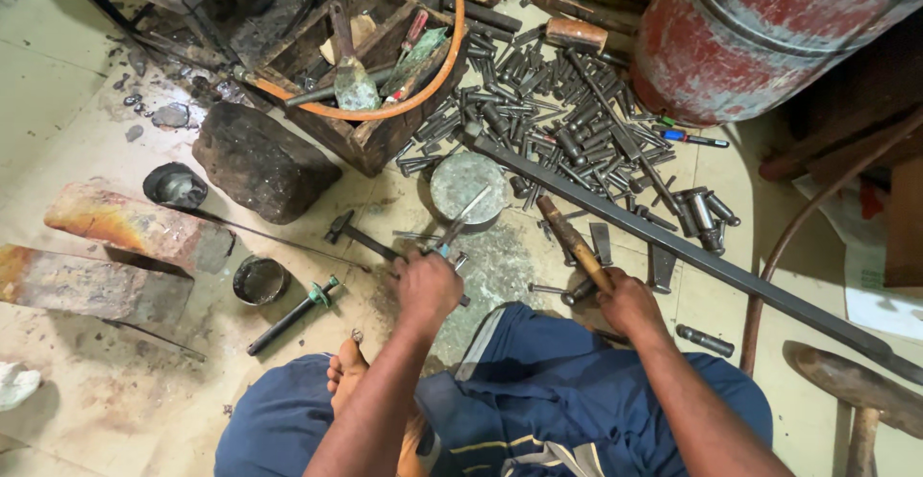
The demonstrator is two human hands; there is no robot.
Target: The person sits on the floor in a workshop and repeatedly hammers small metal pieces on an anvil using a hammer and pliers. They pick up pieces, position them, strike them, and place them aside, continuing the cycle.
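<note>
Knees in blue cloth (538,390) frame both hands. Right hand (630,302) is wrapped tight around a wooden-handled hammer (574,243), likely head-heavy, best gripped low on the handle. Left hand (425,283) is closed on a thin, stiff metal rod (460,219) by the round anvil (466,188).

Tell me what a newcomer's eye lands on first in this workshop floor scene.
First the heap of dark metal punches spread over the floor at top centre, beside the big red drum at top right. Then the hands at the middle: the left hand grips a small metal piece near the round anvil block, and the right hand holds a wooden-handled hammer. A long flat steel bar runs diagonally to the right edge.
</note>
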